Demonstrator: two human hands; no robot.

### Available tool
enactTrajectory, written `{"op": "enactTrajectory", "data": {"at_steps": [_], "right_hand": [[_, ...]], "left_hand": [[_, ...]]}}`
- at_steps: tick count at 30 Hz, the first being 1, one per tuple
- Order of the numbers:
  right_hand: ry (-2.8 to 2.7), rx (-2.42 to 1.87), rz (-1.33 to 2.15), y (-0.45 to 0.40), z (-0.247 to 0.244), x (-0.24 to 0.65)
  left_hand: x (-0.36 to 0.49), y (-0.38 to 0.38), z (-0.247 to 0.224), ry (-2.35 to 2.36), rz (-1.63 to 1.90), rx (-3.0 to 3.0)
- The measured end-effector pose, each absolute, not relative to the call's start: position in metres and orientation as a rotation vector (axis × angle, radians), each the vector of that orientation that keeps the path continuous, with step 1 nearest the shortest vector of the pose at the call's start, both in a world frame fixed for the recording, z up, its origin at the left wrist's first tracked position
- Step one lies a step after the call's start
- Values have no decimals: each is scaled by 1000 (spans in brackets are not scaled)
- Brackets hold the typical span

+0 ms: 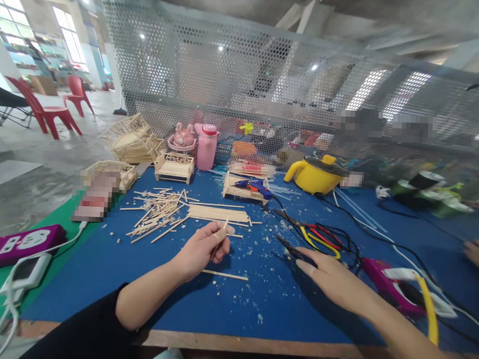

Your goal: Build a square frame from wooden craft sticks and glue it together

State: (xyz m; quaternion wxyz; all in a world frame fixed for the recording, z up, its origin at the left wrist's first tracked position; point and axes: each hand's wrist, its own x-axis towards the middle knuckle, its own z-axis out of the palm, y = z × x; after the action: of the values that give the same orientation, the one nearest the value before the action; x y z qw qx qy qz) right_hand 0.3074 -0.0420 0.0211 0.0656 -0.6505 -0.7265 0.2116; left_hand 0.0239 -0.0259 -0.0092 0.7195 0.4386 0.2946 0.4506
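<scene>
1. The fingers of the left hand [201, 250] are pinched closed on a thin wooden stick [226, 223], its tip rising above them.
2. The fingers of the right hand [325, 272] are wrapped around dark pliers [287, 245], which point away from them toward the upper left.
3. Just beyond the left fingers lies a row of sticks [216, 213]; left of them, a loose heap [157, 212].
4. Nearer the body than those fingers, one stray stick [230, 276] lies on the blue surface [168, 309].
</scene>
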Motion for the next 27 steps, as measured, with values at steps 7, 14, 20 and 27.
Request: {"op": "enactTrajectory", "data": {"at_steps": [7, 14, 20, 27], "right_hand": [[-1538, -1223, 1731, -59, 33, 264], [-2028, -1527, 979, -54, 36, 237], [-2371, -1426, 465, -50, 33, 223], [-2372, -1471, 400, -50, 33, 216]], "left_hand": [[22, -26, -8, 623, 978, 969], [22, -30, -3, 762, 985, 1057], [24, -33, -4, 819, 1100, 1266], [22, -35, -7, 871, 1125, 1388]]}}
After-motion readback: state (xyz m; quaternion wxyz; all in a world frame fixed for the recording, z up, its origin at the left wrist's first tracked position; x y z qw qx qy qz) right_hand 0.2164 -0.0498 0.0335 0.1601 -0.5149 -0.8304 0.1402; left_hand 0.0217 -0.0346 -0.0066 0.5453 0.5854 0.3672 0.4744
